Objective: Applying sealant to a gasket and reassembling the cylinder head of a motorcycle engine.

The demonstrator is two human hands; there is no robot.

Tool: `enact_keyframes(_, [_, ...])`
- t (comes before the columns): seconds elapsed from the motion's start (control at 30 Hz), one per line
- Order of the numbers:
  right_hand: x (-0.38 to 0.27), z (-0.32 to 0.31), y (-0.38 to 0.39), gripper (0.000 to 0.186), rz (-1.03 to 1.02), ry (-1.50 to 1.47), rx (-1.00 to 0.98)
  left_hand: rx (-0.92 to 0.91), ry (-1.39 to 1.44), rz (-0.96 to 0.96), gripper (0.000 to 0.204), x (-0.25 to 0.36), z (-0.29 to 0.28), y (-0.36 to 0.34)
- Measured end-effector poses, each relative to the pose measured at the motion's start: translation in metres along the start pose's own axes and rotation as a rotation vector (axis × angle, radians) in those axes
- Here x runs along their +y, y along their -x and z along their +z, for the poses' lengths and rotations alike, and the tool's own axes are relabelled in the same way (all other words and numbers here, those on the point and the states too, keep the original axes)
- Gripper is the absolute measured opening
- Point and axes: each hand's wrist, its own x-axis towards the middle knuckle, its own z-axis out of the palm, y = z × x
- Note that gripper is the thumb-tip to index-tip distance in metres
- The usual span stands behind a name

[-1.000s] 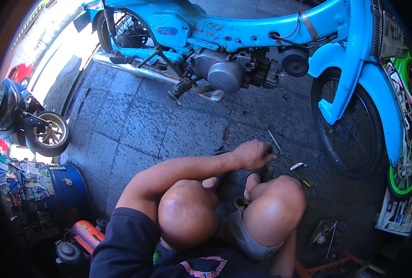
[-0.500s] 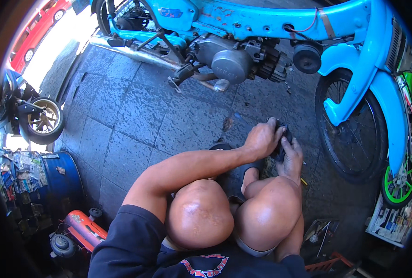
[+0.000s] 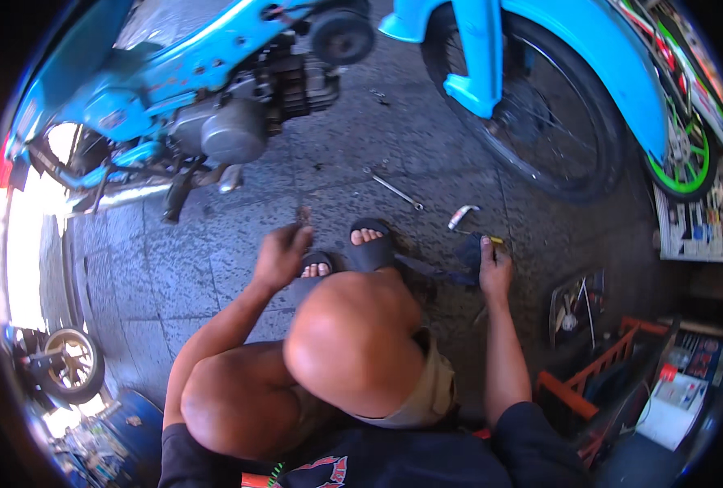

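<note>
Well, I have the two hands far apart, one on either side of the bent right knee (image 3: 353,350). My left hand (image 3: 282,256) hangs over the floor (image 3: 191,276) with its fingers loosely curled, just beside the toes of the left sandal; blur keeps me from telling whether anything sits inside it. My right hand (image 3: 495,275) is pinched narrow, and at its fingertips I make out the edge of a dark, limp-looking piece (image 3: 467,252). That piece lies to the left of those fingers, over the floor; I cannot tell whether its lower side touches down. Just beyond the fingertips shows a yellow handle (image 3: 497,240), with a white tube-like thing (image 3: 462,216) near it on the floor. Farther toward the light-blue motorbike (image 3: 207,61), a spanner (image 3: 394,189) lies slantwise on the floor, clear of both hands, between the engine (image 3: 235,134) and the front wheel (image 3: 568,175)
</note>
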Motion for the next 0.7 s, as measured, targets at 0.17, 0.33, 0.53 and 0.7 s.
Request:
enact_keyframes(0.17, [0.094,-0.006,-0.012,0.055,0.028,0.158,-0.046,0.012,-0.076,-0.095,0.043,-0.019,-0.010,0.007])
enact_keyframes(0.33, [0.081,0.049,0.005,0.030,-0.342,0.659,0.246,-0.019,-0.129,-0.263,0.042,-0.025,-0.009,0.008])
enact_keyframes(0.53, [0.069,0.149,-0.004,0.018,-0.366,0.153,-0.100,-0.108,-0.128,-0.218,0.040,-0.009,0.007,0.001])
enact_keyframes(0.7, [0.079,0.150,-0.012,0.015,-0.206,0.203,-0.050,-0.077,-0.164,-0.184,0.040,-0.002,0.003,0.003])
